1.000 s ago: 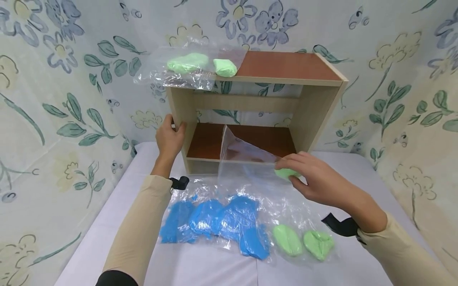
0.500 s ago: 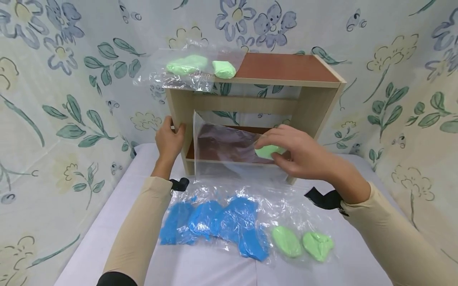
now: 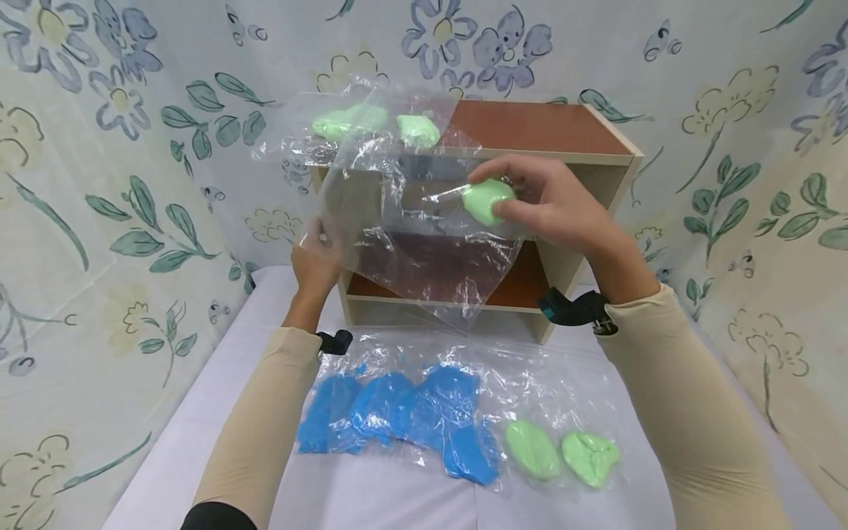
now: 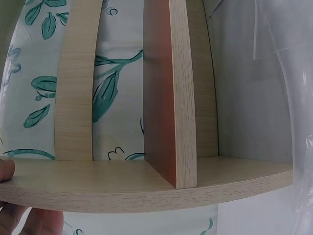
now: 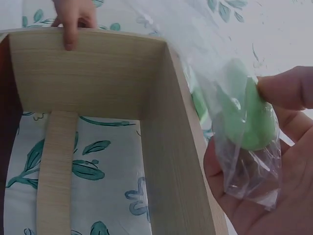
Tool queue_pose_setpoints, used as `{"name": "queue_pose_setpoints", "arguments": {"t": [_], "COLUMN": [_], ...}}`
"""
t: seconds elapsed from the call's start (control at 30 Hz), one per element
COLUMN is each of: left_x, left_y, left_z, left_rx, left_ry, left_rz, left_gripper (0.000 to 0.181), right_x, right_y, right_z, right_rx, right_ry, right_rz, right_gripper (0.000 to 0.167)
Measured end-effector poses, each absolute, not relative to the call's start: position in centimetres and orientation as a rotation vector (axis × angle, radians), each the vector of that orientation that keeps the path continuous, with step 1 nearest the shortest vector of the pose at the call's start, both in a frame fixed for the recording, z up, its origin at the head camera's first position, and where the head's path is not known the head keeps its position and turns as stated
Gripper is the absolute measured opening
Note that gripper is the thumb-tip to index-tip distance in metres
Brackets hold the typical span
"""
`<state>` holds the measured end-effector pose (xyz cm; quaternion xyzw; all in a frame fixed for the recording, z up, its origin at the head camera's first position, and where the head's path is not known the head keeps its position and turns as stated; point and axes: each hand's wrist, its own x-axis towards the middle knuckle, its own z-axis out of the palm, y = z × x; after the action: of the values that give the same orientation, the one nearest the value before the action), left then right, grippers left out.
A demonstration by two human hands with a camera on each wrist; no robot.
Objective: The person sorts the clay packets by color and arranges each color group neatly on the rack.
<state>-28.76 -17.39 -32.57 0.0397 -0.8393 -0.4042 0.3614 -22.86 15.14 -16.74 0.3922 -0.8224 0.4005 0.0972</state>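
Note:
My right hand [image 3: 553, 202] pinches a soft green lump [image 3: 486, 200] through a clear plastic bag [image 3: 424, 276], which hangs in front of the small wooden shelf [image 3: 530, 125]. In the right wrist view, thumb and fingers hold the wrapped green lump [image 5: 252, 115] close to the shelf's top edge. My left hand [image 3: 316, 258], partly behind the film, grips the shelf's left side panel. The left wrist view has the thumb on the inner face of that panel [image 4: 107, 183] and the fingers on its outer side.
Another clear bag with two green lumps [image 3: 351, 121] lies on the shelf's top left, overhanging the front. On the white-covered table, bagged blue lumps [image 3: 417, 405] and two green lumps [image 3: 532, 449] lie before the shelf. Flowered cloth [image 3: 132, 221] surrounds the table.
My right hand has lifted the bagged green lump up and leftward, from in front of the lower board to near the shelf's top. The left hand keeps its grip on the side panel.

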Motion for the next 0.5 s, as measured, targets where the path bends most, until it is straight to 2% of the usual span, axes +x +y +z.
{"name": "queue_pose_setpoints", "arguments": {"t": [0.2, 0.5], "left_x": [-29.7, -29.6], "left_y": [-17.8, -17.7], "left_z": [-33.2, -33.1], "left_rx": [0.118, 0.108], "left_ry": [-2.194, -2.182], "left_rz": [-1.049, -1.054], "left_gripper": [0.028, 0.029], "right_x": [-24.8, -25.8], "right_y": [15.5, 15.6], "right_z": [-15.6, -15.1], "right_rx": [0.995, 0.689], "right_ry": [-2.33, -2.264], "right_rz": [1.568, 1.764], "right_gripper": [0.033, 0.033]}}
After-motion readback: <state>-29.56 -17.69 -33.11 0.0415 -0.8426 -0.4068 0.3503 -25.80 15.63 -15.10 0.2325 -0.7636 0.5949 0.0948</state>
